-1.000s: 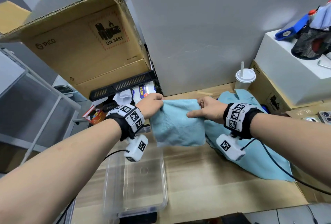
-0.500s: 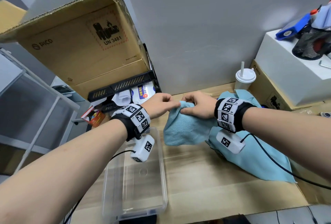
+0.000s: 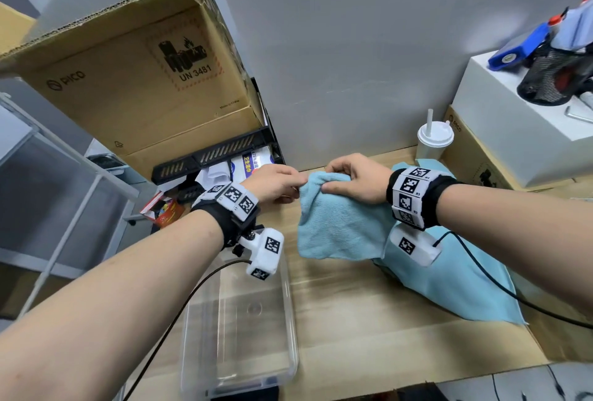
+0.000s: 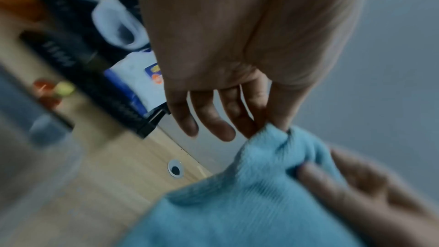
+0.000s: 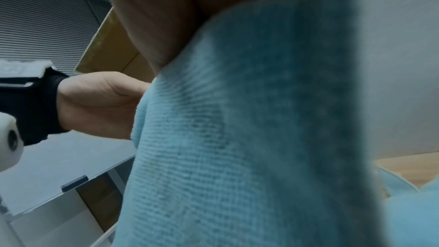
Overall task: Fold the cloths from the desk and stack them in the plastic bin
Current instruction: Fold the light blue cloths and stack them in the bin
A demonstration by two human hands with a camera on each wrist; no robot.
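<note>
While left hand [image 3: 274, 183] and right hand [image 3: 356, 178] both pinch its top edge, blue cloth [image 3: 340, 224] hangs above wooden desk [image 3: 369, 310]; clear plastic bin [image 3: 239, 330] near-left.

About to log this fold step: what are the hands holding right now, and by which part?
Both hold the small blue cloth by its top edge: left hand pinches the left corner, right hand grips the bunched top beside it.

Office storeroom: wooden desk [image 3: 369, 314], stacked cardboard boxes [image 3: 134, 79].
</note>
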